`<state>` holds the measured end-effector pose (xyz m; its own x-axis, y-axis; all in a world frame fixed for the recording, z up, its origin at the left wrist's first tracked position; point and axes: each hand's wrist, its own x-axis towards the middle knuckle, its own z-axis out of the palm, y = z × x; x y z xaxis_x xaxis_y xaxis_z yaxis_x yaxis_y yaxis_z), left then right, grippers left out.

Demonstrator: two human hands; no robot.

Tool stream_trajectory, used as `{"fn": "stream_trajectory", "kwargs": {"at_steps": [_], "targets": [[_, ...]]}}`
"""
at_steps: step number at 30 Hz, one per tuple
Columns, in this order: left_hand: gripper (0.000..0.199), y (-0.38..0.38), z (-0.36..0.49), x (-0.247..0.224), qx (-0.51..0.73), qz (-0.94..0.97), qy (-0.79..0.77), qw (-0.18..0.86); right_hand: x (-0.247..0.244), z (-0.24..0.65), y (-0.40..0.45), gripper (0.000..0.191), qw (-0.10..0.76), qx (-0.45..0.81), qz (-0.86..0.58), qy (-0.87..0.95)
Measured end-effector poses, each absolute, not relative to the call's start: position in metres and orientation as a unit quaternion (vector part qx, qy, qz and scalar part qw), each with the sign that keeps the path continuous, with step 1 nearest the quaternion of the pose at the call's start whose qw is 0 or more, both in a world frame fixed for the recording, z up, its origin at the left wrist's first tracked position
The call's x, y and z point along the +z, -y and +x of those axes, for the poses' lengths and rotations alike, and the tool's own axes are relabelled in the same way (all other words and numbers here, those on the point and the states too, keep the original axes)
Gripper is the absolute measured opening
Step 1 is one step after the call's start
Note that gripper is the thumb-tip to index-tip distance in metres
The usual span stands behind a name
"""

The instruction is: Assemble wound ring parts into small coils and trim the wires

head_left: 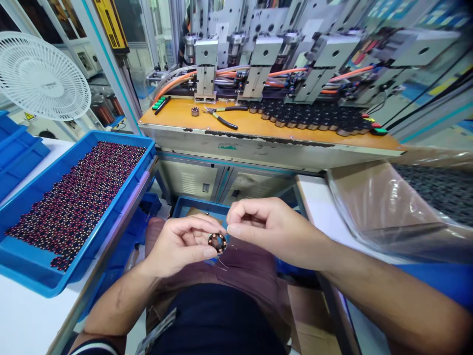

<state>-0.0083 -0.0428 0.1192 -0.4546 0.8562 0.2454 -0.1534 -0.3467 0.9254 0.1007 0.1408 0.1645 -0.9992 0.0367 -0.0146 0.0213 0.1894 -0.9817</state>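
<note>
Hands [185,241] [268,227] (two) at one copper-toned ring [217,243]

No words, brands or numbers can be read. The one recognisable sign is a yellow triangular warning sign [29,116] with a dark symbol, too small to make out, on the pale machine housing [68,129] just below the white fan [50,79], at the left of the frame. Upper left of centre, the yellow-and-black upright unit [111,23] beside the metal post carries small dark markings, too blurred to tell as letters or anything else.
</note>
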Motion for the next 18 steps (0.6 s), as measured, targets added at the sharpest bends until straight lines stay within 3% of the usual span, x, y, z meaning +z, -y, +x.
{"fn": "stream_trajectory", "kwargs": {"at_steps": [8,18], "targets": [[0.027,0.039,-0.007,0.121,0.714,0.408,-0.459,0.336,0.179,0.106,-0.139,0.023,-0.037,0.603,-0.012,0.797],[0.033,0.042,-0.007,0.112,0.731,0.38,-0.408,0.394,0.175,0.11,-0.134,0.019,0.002,0.61,0.017,0.792]]}}
